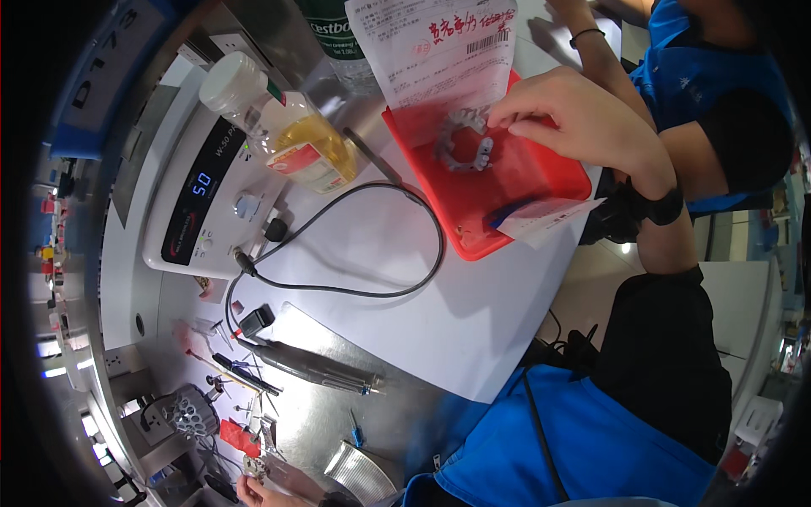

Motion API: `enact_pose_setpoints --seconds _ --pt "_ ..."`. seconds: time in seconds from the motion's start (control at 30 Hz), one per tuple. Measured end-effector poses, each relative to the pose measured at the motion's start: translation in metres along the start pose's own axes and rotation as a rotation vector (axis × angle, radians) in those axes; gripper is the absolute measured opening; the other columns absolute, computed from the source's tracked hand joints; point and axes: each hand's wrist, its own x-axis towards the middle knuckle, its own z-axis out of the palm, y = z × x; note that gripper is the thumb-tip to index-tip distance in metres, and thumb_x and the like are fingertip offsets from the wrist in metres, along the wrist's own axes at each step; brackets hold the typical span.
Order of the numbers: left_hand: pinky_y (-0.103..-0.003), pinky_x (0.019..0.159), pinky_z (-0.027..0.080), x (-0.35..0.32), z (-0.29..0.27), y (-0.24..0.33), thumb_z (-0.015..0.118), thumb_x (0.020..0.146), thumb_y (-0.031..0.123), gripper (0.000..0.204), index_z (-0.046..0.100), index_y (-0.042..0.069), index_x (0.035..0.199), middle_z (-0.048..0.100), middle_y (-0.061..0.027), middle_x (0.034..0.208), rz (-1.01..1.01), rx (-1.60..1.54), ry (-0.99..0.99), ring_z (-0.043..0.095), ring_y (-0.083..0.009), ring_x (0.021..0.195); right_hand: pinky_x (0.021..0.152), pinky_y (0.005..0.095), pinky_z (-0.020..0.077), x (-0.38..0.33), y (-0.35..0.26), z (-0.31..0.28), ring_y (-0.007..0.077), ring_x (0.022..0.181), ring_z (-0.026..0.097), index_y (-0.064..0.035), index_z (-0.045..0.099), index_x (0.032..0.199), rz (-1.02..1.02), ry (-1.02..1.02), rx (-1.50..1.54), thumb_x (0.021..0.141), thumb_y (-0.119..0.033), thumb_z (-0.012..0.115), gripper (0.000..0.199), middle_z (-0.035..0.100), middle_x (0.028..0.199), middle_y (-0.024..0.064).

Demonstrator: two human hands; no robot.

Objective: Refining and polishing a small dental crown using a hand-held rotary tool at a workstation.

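1. One slip is the main worry: my right hand (574,118) has its fingers drawn together with the tips on the rim of the grey dental arch (463,142), which lies in the red tray (473,241). The thumb is hidden, so I cannot tell whether I have it pinched or am only touching it. A loose hold could let it drop back and bend or chip.
2. My left hand (253,490) barely shows at the lower edge, among small metal bits; open or closed, I cannot tell. It is well apart from the tray and gives no support there.
3. The paper slip (439,51) leans over the tray's far end, just behind the arch, and my fingers could drag it along.
4. The tray overhangs the edge of the worktop (355,422) near my wrist, so a nudge might tip it off.
5. The bottle of yellow liquid (291,139) lies tilted on the white control unit (182,211), near the tray; it could roll.
6. The black cable (427,270) loops beside the tray, with the handpiece (312,367) lying loose nearer me.
7. Another person's hand (583,21) is at work just beyond the slip.
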Motion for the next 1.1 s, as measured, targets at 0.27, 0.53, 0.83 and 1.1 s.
enact_pose_setpoints --seconds 0.27,0.53,0.83,1.1 --pt "-0.022 0.072 0.048 -0.017 0.0 -0.007 0.062 0.093 0.004 0.017 0.067 -0.002 0.108 0.067 -0.0061 0.095 -0.09 0.058 -0.083 0.061 -0.0112 0.082 0.09 0.0382 0.0487 0.014 0.014 0.022 0.0297 0.096 0.061 -0.008 0.07 0.104 -0.145 -0.191 -0.013 0.082 -0.003 0.065 0.024 0.066 0.104 0.0102" --pt "-0.022 0.071 0.048 -0.019 0.002 -0.01 0.062 0.093 0.003 0.016 0.067 -0.002 0.107 0.067 -0.0058 0.095 -0.139 0.093 -0.137 0.061 -0.0109 0.08 0.076 0.033 0.0517 0.027 0.013 0.021 0.0269 0.086 0.064 0.0022 0.069 0.092 -0.242 -0.207 0.05 0.075 0.003 0.068 0.016 0.063 0.099 0.0112" --pt "-0.022 0.07 0.047 -0.004 0.016 0.0 0.061 0.093 0.002 0.016 0.066 -0.002 0.106 0.067 -0.0055 0.094 -0.112 0.038 -0.084 0.06 -0.0105 0.079 0.072 0.0331 0.0514 0.032 -0.015 0.016 0.0266 0.078 0.063 -0.0028 0.071 0.088 -0.16 -0.438 0.258 0.075 -0.006 0.068 0.013 0.066 0.087 0.011" --pt "-0.022 0.068 0.046 0.016 0.065 0.008 0.061 0.092 0.002 0.015 0.066 -0.002 0.106 0.066 -0.0052 0.093 -0.05 -0.145 0.033 0.059 -0.0102 0.078 0.065 0.0446 0.0497 0.033 -0.042 0.043 0.0365 0.069 0.062 -0.0026 0.063 0.065 -0.306 -0.348 -0.113 0.066 -0.011 0.064 0.008 0.06 0.065 0.0171"
